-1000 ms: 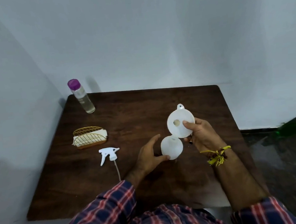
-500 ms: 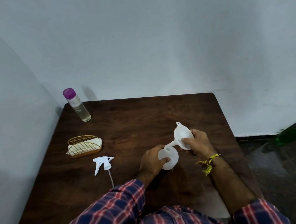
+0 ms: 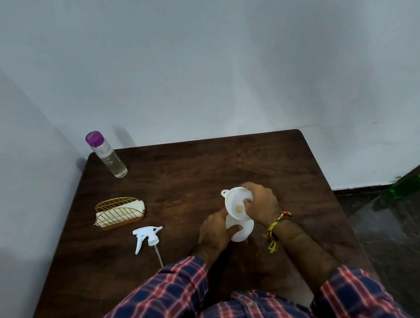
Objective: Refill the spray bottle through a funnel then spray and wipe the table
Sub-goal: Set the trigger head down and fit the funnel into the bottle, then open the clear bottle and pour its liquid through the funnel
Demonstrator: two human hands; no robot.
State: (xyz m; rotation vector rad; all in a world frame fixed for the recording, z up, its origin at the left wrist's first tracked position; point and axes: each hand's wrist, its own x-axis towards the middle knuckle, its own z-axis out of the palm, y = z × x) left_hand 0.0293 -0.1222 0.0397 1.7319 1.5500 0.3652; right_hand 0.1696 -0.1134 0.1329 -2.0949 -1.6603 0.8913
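Observation:
A white spray bottle (image 3: 243,231) without its head stands on the dark wooden table (image 3: 205,169), right of centre. My left hand (image 3: 215,232) grips its body. A white funnel (image 3: 235,204) sits upright in the bottle's neck, mouth facing up. My right hand (image 3: 261,202) pinches the funnel's rim on the right side. The white trigger head (image 3: 147,236) with its thin dip tube lies on the table to the left. A clear bottle with a purple cap (image 3: 106,154), holding clear liquid, stands at the back left corner.
A gold wire holder with a pale folded cloth (image 3: 118,213) sits left of centre. A green bottle (image 3: 408,186) lies on the dark floor to the right. Grey walls close the back and left sides.
My right hand turned the funnel from facing me to spout down and seated it in the bottle's neck. The left hand closed round the bottle. The camera tilted down.

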